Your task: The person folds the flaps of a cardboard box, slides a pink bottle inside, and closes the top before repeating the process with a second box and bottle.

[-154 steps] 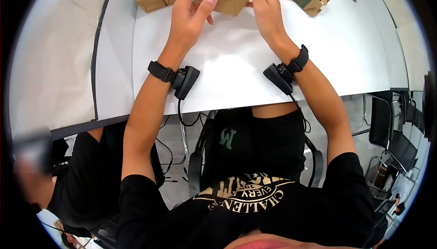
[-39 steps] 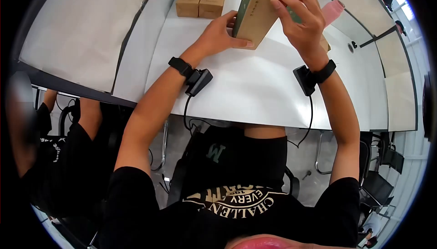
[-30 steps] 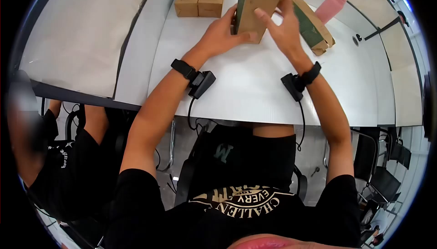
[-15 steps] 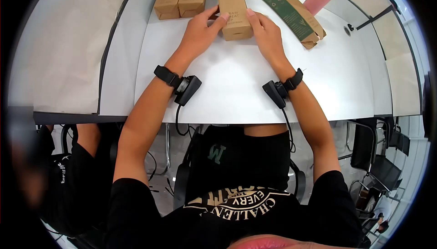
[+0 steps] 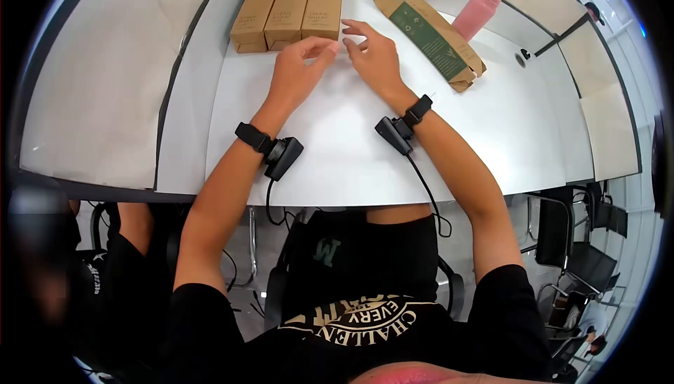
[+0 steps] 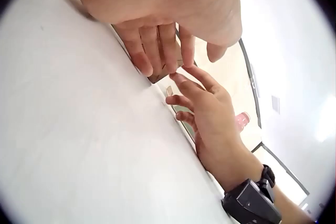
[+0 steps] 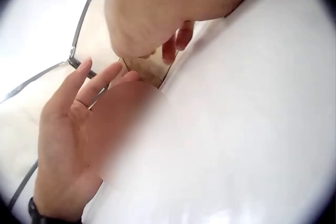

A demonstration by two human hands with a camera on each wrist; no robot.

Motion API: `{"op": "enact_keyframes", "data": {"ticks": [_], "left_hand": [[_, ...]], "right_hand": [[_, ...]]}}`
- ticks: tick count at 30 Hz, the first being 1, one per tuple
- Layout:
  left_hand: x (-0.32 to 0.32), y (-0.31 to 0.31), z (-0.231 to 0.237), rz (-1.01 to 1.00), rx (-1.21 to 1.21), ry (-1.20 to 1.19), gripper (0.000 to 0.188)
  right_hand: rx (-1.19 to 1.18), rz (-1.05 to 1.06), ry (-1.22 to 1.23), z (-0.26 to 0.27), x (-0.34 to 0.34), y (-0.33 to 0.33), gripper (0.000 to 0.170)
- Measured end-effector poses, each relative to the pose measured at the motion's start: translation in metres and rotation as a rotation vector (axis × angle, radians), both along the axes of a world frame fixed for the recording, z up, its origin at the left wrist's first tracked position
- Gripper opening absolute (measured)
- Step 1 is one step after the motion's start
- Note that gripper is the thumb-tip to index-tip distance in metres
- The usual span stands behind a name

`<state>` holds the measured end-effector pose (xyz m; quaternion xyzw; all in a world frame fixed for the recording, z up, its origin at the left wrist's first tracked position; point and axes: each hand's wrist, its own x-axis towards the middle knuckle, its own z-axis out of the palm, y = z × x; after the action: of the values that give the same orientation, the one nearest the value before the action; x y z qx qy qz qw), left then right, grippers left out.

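Note:
Three brown cardboard boxes lie side by side at the back left: the left box (image 5: 256, 15), the middle box (image 5: 288, 13) and the right box (image 5: 324, 6). My left hand (image 5: 296, 75) is in front of them, its fingers relaxed near the right box's front end. Close to that box's front right corner is my right hand (image 5: 375, 61), fingers loosely bent and holding nothing. In the left wrist view the fingers of my left hand (image 6: 157, 8) hang before a box end (image 6: 160, 77); whether they touch it, I cannot tell.
An opened brown and green carton (image 5: 432, 40) lies slanted at the back right, with a pink bottle (image 5: 477, 13) standing behind it. Low partitions edge the white table (image 5: 337, 152). A person in black sits at the left.
The box that was between my hands now lies at the right of the other two. Both hands have let go of it. The table's contents appear slightly shifted as the head view moved.

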<state>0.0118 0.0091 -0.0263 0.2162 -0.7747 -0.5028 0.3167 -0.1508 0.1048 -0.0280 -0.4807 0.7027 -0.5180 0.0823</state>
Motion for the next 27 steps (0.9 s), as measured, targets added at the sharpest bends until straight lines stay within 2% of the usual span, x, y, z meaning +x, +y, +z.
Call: {"op": "enact_keyframes", "data": {"ticks": [3,5,8,10,11,14,17,18,21,22,25,26,27], "left_hand": [[0.0,-0.005,0.0,0.003,-0.078,0.017,0.046],[0.004,0.005,-0.006,-0.001,-0.053,0.0,0.05],[0.001,0.003,0.0,-0.008,-0.053,0.031,0.046],[0.002,0.007,0.011,-0.016,0.096,0.004,0.04],[0.004,0.009,0.014,-0.022,0.169,-0.023,0.038],[0.004,0.012,0.018,-0.002,0.152,-0.009,0.034],[0.002,0.013,0.02,0.005,0.128,0.013,0.035],[0.002,0.014,0.021,0.008,0.122,0.014,0.035],[0.001,0.012,0.018,-0.019,0.161,0.037,0.032],[-0.001,0.013,0.019,-0.023,0.16,0.042,0.032],[0.002,0.013,0.021,-0.042,0.155,0.031,0.035],[0.003,0.013,0.021,-0.061,0.149,0.019,0.039],[0.003,0.013,0.022,-0.079,0.143,0.009,0.042]], "right_hand": [[-0.175,-0.24,0.389,-0.002,-0.032,0.016,0.031],[-0.279,-0.394,0.521,0.018,-0.065,0.043,0.031],[-0.061,-0.654,0.707,0.033,-0.11,0.091,0.053],[0.07,-0.765,0.733,0.025,-0.127,0.113,0.067],[0.162,-0.689,0.719,0.021,-0.129,0.118,0.072],[0.4,-0.509,0.624,0.015,-0.124,0.128,0.087],[0.283,-0.494,0.675,0.019,-0.114,0.12,0.091],[0.285,-0.459,0.702,0.028,-0.102,0.122,0.084],[0.422,-0.398,0.563,0.053,-0.068,0.115,0.081],[0.402,-0.368,0.48,0.06,-0.061,0.116,0.077],[0.135,-0.44,0.63,0.048,-0.069,0.112,0.07],[0.128,-0.463,0.555,0.052,-0.068,0.111,0.069],[-0.009,-0.356,0.275,0.054,-0.061,0.108,0.071]]}}
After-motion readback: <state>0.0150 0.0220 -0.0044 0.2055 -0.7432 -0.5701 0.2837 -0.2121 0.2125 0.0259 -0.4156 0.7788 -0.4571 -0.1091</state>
